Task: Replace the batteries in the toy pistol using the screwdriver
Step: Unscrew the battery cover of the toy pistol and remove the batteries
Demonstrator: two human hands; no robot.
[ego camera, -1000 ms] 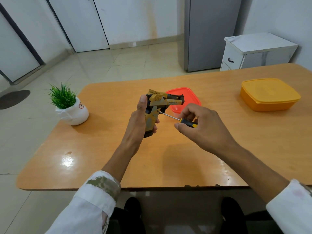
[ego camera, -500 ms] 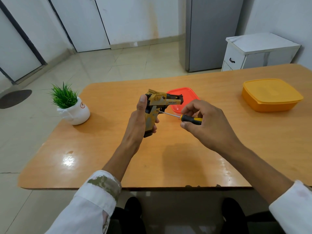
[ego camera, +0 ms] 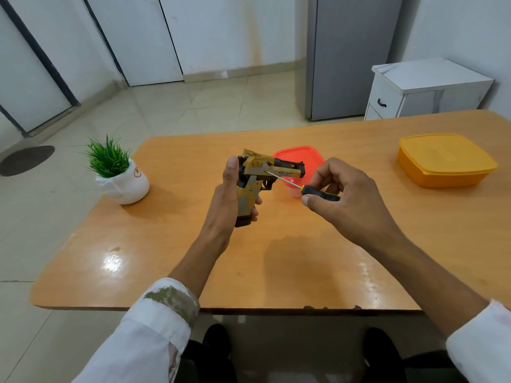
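Orange tabletop [ego camera: 304, 258] fills mid-frame, tiled floor behind. L hand [ego camera: 224, 200], forearm rising from bottom edge, wraps grip of toy pistol [ego camera: 260, 172] at centre, thumb straight up its back, barrel pointing right. R hand [ego camera: 345, 197], right of centre, fingers curled, pinches screwdriver [ego camera: 318, 192] handle; tip against pistol's side. Red tub [ego camera: 298, 156] just behind.
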